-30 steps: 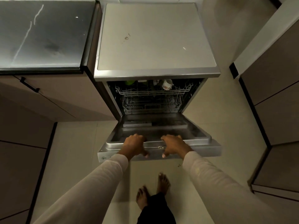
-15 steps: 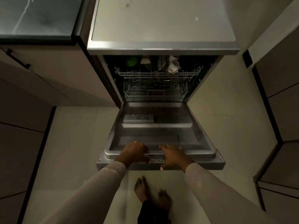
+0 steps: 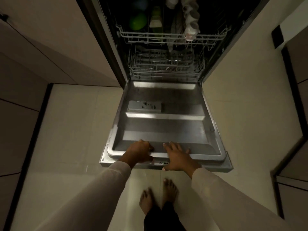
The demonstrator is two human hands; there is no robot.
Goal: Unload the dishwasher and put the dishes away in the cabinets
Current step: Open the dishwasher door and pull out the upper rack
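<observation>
The dishwasher door point(image 3: 166, 127) lies folded down flat in front of me. My left hand point(image 3: 139, 152) grips the door's front rim, fingers curled over it. My right hand point(image 3: 178, 157) rests on the same rim with fingers spread and straight, thumb at the front edge. Inside, the upper rack point(image 3: 171, 37) holds a green bowl point(image 3: 137, 22), a pale green container point(image 3: 155, 20) and several white cups point(image 3: 191, 22). Below it, the contents of the lower wire rack point(image 3: 166, 67) are too dark to make out.
A detergent dispenser point(image 3: 144, 106) sits in the door's inner face. Beige cabinet fronts point(image 3: 50, 47) stand to the left and dark cabinets point(image 3: 298, 114) to the right. My bare feet point(image 3: 158, 197) stand on the pale tiled floor just behind the door edge.
The door has swung down from half open to flat under both hands. My view has dropped and moved closer. My right hand's fingers have straightened and spread.
</observation>
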